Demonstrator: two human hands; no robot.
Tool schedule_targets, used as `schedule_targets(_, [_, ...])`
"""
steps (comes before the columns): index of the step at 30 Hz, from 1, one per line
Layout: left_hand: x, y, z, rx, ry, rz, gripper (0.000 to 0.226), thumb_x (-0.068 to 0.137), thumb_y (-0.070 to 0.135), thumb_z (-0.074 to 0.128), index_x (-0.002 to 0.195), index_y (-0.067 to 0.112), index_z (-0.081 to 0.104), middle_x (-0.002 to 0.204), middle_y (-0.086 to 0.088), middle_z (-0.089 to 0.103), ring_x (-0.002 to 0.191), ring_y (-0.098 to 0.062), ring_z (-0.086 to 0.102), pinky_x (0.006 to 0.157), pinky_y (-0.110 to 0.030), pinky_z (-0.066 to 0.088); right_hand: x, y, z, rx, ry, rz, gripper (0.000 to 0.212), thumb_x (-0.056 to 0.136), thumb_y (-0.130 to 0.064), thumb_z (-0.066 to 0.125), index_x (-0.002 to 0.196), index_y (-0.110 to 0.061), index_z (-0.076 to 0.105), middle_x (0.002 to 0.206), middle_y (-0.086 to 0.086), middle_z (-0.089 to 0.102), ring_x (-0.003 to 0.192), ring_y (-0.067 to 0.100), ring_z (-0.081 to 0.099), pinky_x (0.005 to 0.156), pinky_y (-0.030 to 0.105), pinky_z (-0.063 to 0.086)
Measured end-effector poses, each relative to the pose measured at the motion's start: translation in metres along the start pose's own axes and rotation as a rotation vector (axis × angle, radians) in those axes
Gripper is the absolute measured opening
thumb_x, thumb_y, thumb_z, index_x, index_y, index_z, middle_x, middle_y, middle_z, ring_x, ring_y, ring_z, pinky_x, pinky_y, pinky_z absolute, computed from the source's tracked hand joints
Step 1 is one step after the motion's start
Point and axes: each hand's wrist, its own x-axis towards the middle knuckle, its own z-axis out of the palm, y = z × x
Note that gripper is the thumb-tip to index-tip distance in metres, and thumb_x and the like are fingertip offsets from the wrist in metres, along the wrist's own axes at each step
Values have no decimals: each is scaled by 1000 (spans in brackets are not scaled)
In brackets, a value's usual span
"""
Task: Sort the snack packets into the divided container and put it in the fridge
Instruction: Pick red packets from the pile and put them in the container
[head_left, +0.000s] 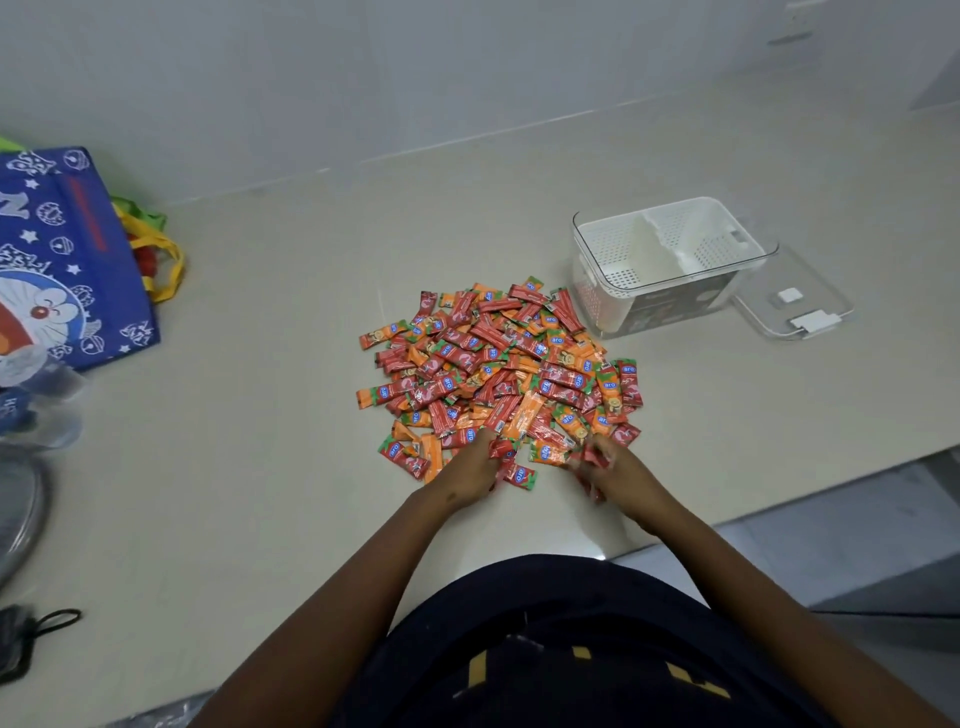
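Observation:
A pile of several red and orange snack packets (498, 364) lies on the beige counter (260, 441) in front of me. At the pile's near edge my left hand (467, 473) pinches a red packet (501, 449) with curled fingers. My right hand (618, 478) grips a few red packets (589, 462) in a bunch, blurred by motion. The clear divided container (597, 244) with its white perforated insert stands behind and to the right of the pile, uncovered, its compartments bare.
The container's clear lid (800, 306) lies flat to its right. A blue cartoon-print bag (67, 260) with yellow handles stands at the left. Clear plastic items sit at the left edge, and a black corded object (21, 644) lies lower left. The counter ends at the right.

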Motion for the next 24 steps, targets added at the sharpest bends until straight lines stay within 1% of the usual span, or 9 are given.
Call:
schedule_targets(4, [8,-3,11,137,-5,45,39,95,34,47,128,15,37,128,-12,56,115,-27,57,95,-43,50,-4,7,-31,306,71,93,31,92,-35,58,115,-15,55,100,13,69,81,27,65,74,42,51])
schedule_targets(6, [16,-4,16,177,-4,50,35,93,41,45,119,18,39,121,-13,60,108,-28,61,89,-46,53,-1,10,-44,369,84,114,30,89,-34,64,109,-13,59,103,10,70,87,22,67,75,37,52])
schedule_targets(8, [15,2,17,293,23,74,32,95,37,48,119,16,42,115,-12,63,101,-26,61,85,-40,52,2,12,-53,367,111,131,20,86,-26,68,98,-11,61,100,11,71,86,22,67,73,35,52])
schedule_targets(11, [16,0,25,422,52,104,35,95,32,54,123,11,47,118,-11,61,104,-27,58,82,-33,44,6,14,-56,164,109,143,18,87,-27,67,100,-16,62,94,3,69,83,20,66,67,30,52])
schedule_targets(14, [16,-3,31,507,61,123,35,93,27,57,123,12,50,126,-11,55,115,-28,50,89,-35,42,14,18,-52,-45,71,68,20,88,-26,65,107,-21,61,94,0,68,73,15,62,58,24,49])
schedule_targets(16, [15,-4,34,554,69,129,39,91,25,60,126,12,49,129,-12,49,118,-28,45,93,-36,41,21,22,-52,-202,52,-1,27,88,-24,65,115,-20,61,102,-2,67,81,12,62,67,23,48])
schedule_targets(19, [15,-6,36,654,117,171,39,89,24,61,124,10,50,131,-13,46,119,-28,44,94,-37,42,30,31,-56,-370,31,-45,43,85,-16,68,127,-19,58,123,2,65,109,21,62,89,27,45])
schedule_targets(22, [18,-3,36,734,154,202,24,92,24,56,113,13,58,121,-10,56,111,-28,47,88,-37,43,37,33,-61,-456,-10,-58,44,81,-15,70,124,-18,61,119,5,68,106,25,64,86,29,46])
schedule_targets(24, [18,2,38,673,192,191,19,93,28,54,105,15,61,110,-9,62,105,-27,50,81,-35,40,43,32,-64,-491,-39,-68,38,78,-21,73,116,-17,65,113,5,70,102,24,65,82,28,46])
